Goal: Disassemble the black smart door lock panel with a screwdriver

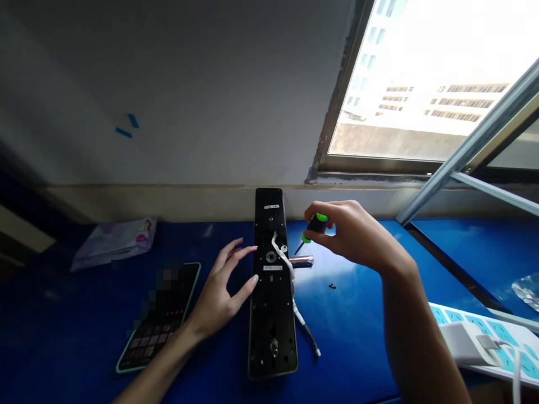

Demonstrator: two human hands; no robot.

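A long black panel (273, 314), perhaps a door lock's body, lies lengthwise on the blue table. White labels and small holes mark its face, and a white-sleeved cable (298, 314) trails off its right side to a small connector. My left hand (225, 289) has its fingers spread, with fingertips at the panel's left edge. In my right hand (349, 230) is a screwdriver (316, 223) with a black and green handle, its tip pointing down-left, just right of the panel. A shiny cylindrical part (303, 261) sticks out below the tip. Several tiny dark screws (332, 286) lie to the right.
A phone (155, 331) lies left of my left forearm, with a lilac packet (118, 241) behind it. At the right are a power strip (522, 342) with a white charger (465, 342), a metal frame (446, 168) and clear plastic (528, 292). A wall and window stand behind.
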